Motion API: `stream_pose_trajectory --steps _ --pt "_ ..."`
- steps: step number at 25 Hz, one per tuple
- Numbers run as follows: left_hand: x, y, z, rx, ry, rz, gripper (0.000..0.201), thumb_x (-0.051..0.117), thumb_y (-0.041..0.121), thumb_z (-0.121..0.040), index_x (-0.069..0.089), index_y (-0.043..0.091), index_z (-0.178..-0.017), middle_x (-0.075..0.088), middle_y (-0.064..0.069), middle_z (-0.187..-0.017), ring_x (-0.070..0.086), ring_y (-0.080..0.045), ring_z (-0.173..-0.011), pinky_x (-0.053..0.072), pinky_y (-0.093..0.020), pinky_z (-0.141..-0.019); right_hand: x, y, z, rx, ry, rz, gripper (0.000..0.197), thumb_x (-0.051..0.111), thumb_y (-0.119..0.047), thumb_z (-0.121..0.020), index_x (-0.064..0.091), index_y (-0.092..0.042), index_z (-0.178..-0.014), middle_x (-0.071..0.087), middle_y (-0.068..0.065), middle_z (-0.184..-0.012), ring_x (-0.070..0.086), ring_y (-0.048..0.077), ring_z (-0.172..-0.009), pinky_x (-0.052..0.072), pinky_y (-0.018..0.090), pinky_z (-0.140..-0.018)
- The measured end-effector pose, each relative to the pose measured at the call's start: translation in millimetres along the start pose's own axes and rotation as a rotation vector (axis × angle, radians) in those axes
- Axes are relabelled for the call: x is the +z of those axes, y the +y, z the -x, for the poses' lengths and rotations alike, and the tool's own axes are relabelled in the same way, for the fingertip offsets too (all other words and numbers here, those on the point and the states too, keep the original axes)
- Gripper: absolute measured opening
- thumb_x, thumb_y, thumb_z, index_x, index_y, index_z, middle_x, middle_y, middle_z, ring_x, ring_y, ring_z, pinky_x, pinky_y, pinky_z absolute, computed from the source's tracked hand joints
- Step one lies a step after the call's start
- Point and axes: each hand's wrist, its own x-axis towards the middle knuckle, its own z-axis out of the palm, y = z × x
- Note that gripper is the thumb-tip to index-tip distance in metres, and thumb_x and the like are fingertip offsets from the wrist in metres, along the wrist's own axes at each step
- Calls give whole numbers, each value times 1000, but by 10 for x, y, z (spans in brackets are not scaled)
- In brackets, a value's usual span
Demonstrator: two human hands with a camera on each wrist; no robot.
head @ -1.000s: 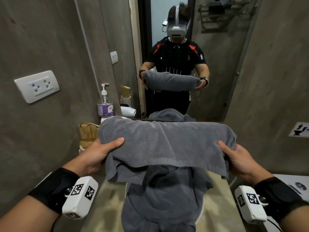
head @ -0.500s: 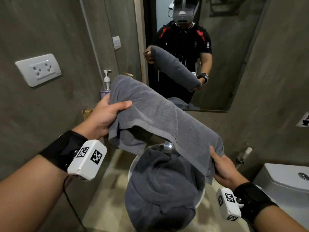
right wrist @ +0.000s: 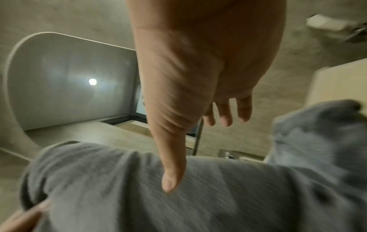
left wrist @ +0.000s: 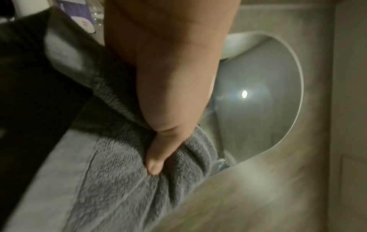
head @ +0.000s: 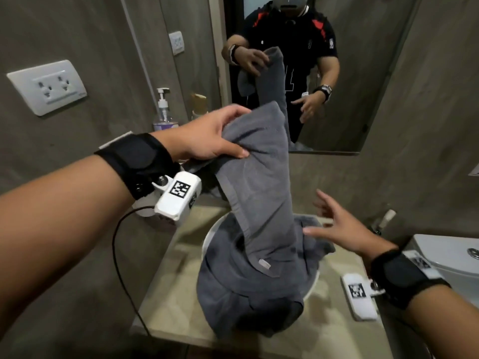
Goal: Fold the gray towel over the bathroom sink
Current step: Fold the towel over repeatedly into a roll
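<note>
head looks down; wrists close on towel (head: 261, 182)

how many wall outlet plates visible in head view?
2. One wall outlet plate sits on the left wall, near the camera. A second outlet plate is farther back on the same wall, beside the mirror. Others may lie out of frame.

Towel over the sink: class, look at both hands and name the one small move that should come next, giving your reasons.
Probably the right hand should take hold of the towel's hanging lower end. The left hand alone grips the top, so the towel dangles lengthwise over the sink, while the right hand is open beside it, holding nothing. A fold likely needs both ends held.
</note>
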Motion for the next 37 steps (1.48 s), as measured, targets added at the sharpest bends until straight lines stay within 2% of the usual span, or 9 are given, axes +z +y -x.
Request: stream_pose_trajectory --steps 7,10,14,17,21,25,29,32,37 --pt "222 -60 -162 45 -253 -29 87 89 4 -69 45 10 -143 60 0 -136 56 -7 -127 44 -21 -105 309 -387 -606 -177 -214 -10 103 96 -14 -58 41 -22 -144 57 -14 -140 52 -4 -128 40 24 -112" --pt "98 -6 -253 67 -307 -190 95 95 19 -63 47 17 -144 60 8 -136 56 0 -124 43 -14 -102 420 -323 -693 -152 -233 -22 93 100 -26 -50 55 -21 -132 68 -14 -126 61 0 -120 45 18 -103" --pt "46 -132 -300 69 88 -704 104 88 57 -60 39 30 -147 52 8 -142 47 -11 -127 41 -31 -106 569 -284 -710 -59 -8 -128 71 98 -47 -45 68 -29 -107 74 -25 -104 68 -4 -100 51 16 -84" --pt "145 -246 -233 -78 362 -760 81 86 51 -68 44 21 -130 47 -4 -130 48 -24 -115 45 -40 -98 706 -390 -755 -24 182 -171 59 95 -49 -53 72 -28 -103 76 -19 -99 70 -1 -92 54 24 -82" --pt "388 -442 294 -243 207 -419 44 81 50 -73 48 29 -93 63 11 -88 58 -7 -73 46 -32 -67 792 -735 -895 16 343 -295 64 88 -62 -53 75 -21 -100 77 -14 -96 73 3 -88 57 27 -82" --pt "972 -770 1053 -449 45 -250 83 78 71 -64 45 32 -130 54 9 -127 58 -7 -105 46 -26 -92 871 -1102 -1117 176 312 -521 69 85 -65 -56 69 -15 -102 77 -5 -96 75 16 -86 60 26 -65" --pt "1338 -1135 1679 -544 159 -173 140 75 86 -47 3 36 -156 17 11 -158 23 -12 -143 27 -33 -116 1446 -1081 -1263 334 162 -496 90 81 -60 -57 60 -4 -126 71 10 -114 72 31 -94 60 39 -70" --pt "1539 -1384 2032 -530 331 -112 122 80 68 -59 15 30 -156 34 3 -155 37 -15 -142 37 -33 -113 2079 -939 -1339 422 93 -412 113 78 -65 -54 38 -3 -141 62 8 -121 69 33 -94 61 42 -62" --pt "1568 -1963 2656 -545 376 109 94 78 23 -69 26 42 -145 42 17 -147 36 13 -135 34 -13 -109 3210 -556 -1594 430 -31 -203 114 76 -53 -68 12 -12 -152 49 15 -142 56 35 -118 50 54 -100"
